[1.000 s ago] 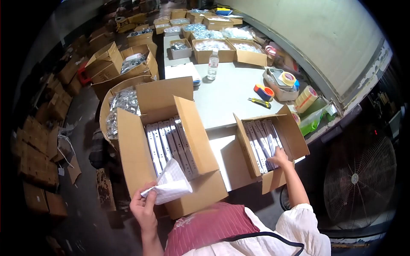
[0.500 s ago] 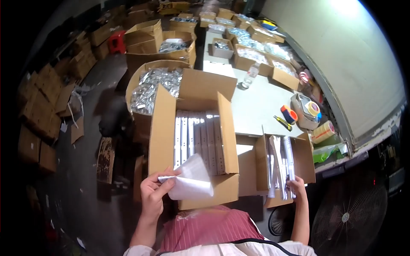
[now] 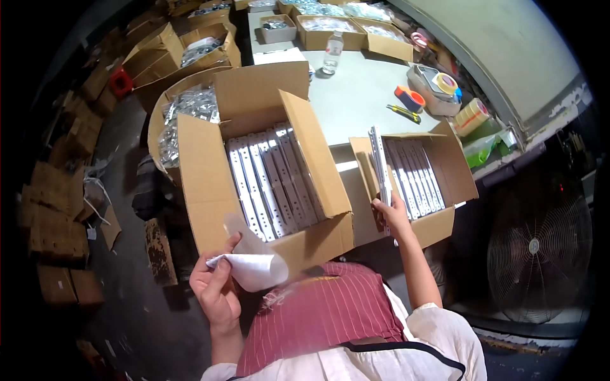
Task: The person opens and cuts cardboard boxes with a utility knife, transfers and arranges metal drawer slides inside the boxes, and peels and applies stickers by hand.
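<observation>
My left hand (image 3: 218, 289) pinches a curled white sheet (image 3: 257, 270), partly see-through, in front of the larger open carton (image 3: 200, 184). Inside that carton, rows of metal rails with holes (image 3: 264, 184), which look like drawer slides, stand on edge. My right hand (image 3: 393, 214) is closed around a thin bundle of metal rails (image 3: 379, 162) at the left side of the smaller open carton (image 3: 462, 162). More metal rails (image 3: 416, 178) fill the smaller carton. Whether the held bundle touches the carton is hard to tell.
On the pale table (image 3: 356, 95) stand a plastic bottle (image 3: 332, 53), an orange and blue tape dispenser (image 3: 410, 98) and a yellow cutter (image 3: 405, 113). Round cartons of bagged parts (image 3: 187, 120) sit at left. A fan (image 3: 534, 246) stands at right.
The view has turned right and down. My right hand has raised the rail bundle and shifted it to the smaller carton's left side. My left hand still holds the sheet.
</observation>
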`<action>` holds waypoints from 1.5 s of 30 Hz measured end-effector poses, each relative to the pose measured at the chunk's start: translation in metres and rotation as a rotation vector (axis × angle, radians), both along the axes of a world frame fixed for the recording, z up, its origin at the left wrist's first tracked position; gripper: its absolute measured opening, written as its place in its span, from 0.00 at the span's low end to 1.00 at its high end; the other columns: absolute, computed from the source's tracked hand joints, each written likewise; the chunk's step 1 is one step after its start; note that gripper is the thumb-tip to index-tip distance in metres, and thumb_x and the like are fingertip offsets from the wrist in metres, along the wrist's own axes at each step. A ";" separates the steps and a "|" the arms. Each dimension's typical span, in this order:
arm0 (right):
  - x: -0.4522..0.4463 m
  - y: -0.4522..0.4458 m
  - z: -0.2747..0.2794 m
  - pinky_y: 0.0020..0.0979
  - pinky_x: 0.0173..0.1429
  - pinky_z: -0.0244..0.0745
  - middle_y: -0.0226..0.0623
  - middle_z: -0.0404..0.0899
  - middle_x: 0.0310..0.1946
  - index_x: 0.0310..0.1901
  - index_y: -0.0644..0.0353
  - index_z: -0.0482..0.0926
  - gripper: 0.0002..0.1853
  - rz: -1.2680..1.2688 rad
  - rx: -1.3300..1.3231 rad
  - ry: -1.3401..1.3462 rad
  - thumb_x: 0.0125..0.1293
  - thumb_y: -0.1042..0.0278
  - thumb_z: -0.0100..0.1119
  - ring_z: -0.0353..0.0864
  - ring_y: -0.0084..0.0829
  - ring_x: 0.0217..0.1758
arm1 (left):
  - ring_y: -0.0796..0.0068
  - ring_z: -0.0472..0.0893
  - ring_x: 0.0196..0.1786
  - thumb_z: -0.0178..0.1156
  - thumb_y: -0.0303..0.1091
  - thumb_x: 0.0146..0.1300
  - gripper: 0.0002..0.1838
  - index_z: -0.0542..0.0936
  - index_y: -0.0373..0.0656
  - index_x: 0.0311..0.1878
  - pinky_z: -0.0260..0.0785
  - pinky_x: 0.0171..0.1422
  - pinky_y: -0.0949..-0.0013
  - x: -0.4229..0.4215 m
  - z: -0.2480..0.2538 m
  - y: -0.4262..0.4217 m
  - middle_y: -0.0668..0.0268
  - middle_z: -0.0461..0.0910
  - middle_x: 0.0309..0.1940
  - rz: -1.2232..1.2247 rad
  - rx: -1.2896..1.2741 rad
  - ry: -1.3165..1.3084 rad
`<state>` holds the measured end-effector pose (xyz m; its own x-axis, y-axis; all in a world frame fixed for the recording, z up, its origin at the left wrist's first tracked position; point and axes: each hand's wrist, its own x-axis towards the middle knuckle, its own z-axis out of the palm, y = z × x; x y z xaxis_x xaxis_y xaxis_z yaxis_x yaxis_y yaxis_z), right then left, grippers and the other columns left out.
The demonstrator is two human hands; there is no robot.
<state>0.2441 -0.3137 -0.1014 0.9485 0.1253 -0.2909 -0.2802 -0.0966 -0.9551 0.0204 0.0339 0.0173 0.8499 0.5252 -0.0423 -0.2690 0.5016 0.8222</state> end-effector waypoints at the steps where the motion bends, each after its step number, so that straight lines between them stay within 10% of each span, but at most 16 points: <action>1: -0.002 0.000 0.003 0.23 0.19 0.62 0.26 0.74 0.22 0.42 0.60 0.75 0.09 -0.010 -0.001 -0.005 0.66 0.70 0.66 0.71 0.18 0.16 | 0.50 0.79 0.64 0.61 0.26 0.68 0.07 0.79 0.33 0.45 0.69 0.69 0.62 0.001 -0.001 0.002 0.32 0.78 0.56 -0.008 0.013 -0.017; 9: 0.014 -0.011 0.031 0.23 0.21 0.65 0.27 0.74 0.23 0.51 0.61 0.75 0.14 -0.036 0.015 -0.023 0.66 0.72 0.63 0.72 0.20 0.18 | 0.58 0.82 0.59 0.61 0.26 0.67 0.07 0.79 0.31 0.42 0.68 0.65 0.68 0.003 0.000 -0.005 0.33 0.78 0.57 0.079 0.005 -0.050; 14: -0.034 0.072 0.144 0.26 0.21 0.76 0.37 0.77 0.33 0.67 0.65 0.64 0.30 0.335 0.380 -0.029 0.67 0.62 0.61 0.79 0.27 0.20 | 0.49 0.80 0.62 0.65 0.30 0.65 0.10 0.78 0.33 0.44 0.65 0.73 0.57 0.005 -0.002 -0.011 0.35 0.80 0.54 0.117 0.025 -0.054; 17: -0.067 0.120 0.188 0.27 0.24 0.75 0.38 0.77 0.37 0.72 0.59 0.60 0.32 0.553 0.439 0.413 0.70 0.62 0.60 0.80 0.28 0.26 | 0.50 0.79 0.62 0.61 0.31 0.66 0.09 0.77 0.35 0.45 0.61 0.76 0.52 0.002 -0.005 -0.011 0.35 0.81 0.51 0.175 -0.144 -0.129; 19: -0.072 0.159 0.154 0.25 0.27 0.73 0.36 0.76 0.40 0.74 0.55 0.57 0.30 0.747 0.676 0.392 0.76 0.60 0.55 0.76 0.23 0.26 | 0.51 0.78 0.63 0.56 0.32 0.70 0.08 0.75 0.36 0.45 0.55 0.79 0.49 0.001 -0.014 -0.008 0.50 0.83 0.35 0.211 -0.241 -0.261; 22: -0.065 0.191 0.101 0.28 0.33 0.75 0.36 0.76 0.46 0.73 0.59 0.57 0.28 0.628 0.427 0.240 0.77 0.61 0.53 0.78 0.27 0.29 | 0.51 0.79 0.62 0.51 0.33 0.75 0.09 0.74 0.36 0.43 0.50 0.83 0.48 -0.001 -0.006 -0.006 0.56 0.81 0.30 0.180 -0.297 -0.259; 24: -0.050 0.212 0.017 0.40 0.47 0.78 0.42 0.79 0.50 0.70 0.67 0.57 0.28 0.520 0.035 -0.462 0.75 0.66 0.53 0.82 0.44 0.42 | 0.51 0.79 0.61 0.52 0.33 0.74 0.09 0.74 0.36 0.42 0.49 0.84 0.47 -0.003 -0.009 -0.003 0.55 0.80 0.30 0.205 -0.224 -0.148; 31: -0.030 0.236 0.012 0.49 0.51 0.76 0.73 0.78 0.43 0.66 0.78 0.58 0.28 0.464 -0.349 -0.381 0.70 0.71 0.49 0.82 0.60 0.50 | 0.51 0.79 0.61 0.57 0.32 0.71 0.10 0.75 0.33 0.44 0.61 0.75 0.54 -0.006 -0.010 0.005 0.53 0.80 0.29 0.143 -0.123 -0.003; 35: -0.027 0.228 0.021 0.49 0.44 0.81 0.69 0.81 0.35 0.63 0.82 0.65 0.28 0.417 -1.063 -0.893 0.64 0.73 0.51 0.85 0.57 0.38 | 0.52 0.79 0.60 0.59 0.33 0.70 0.11 0.76 0.32 0.45 0.68 0.68 0.60 -0.010 -0.007 0.008 0.52 0.82 0.30 0.078 -0.078 0.069; 40: -0.013 0.221 -0.012 0.44 0.35 0.82 0.59 0.83 0.27 0.60 0.80 0.68 0.30 0.328 -1.062 -0.869 0.65 0.62 0.60 0.86 0.51 0.28 | 0.64 0.84 0.50 0.60 0.31 0.70 0.10 0.76 0.32 0.46 0.77 0.52 0.72 -0.011 -0.013 0.011 0.41 0.82 0.47 0.052 -0.079 0.067; 45: -0.047 0.190 -0.003 0.42 0.49 0.81 0.46 0.84 0.34 0.60 0.66 0.71 0.30 0.500 -1.292 -1.413 0.60 0.62 0.69 0.86 0.48 0.36 | 0.60 0.84 0.50 0.60 0.31 0.70 0.10 0.76 0.32 0.46 0.76 0.57 0.69 -0.009 -0.009 0.006 0.44 0.83 0.40 0.070 -0.077 0.037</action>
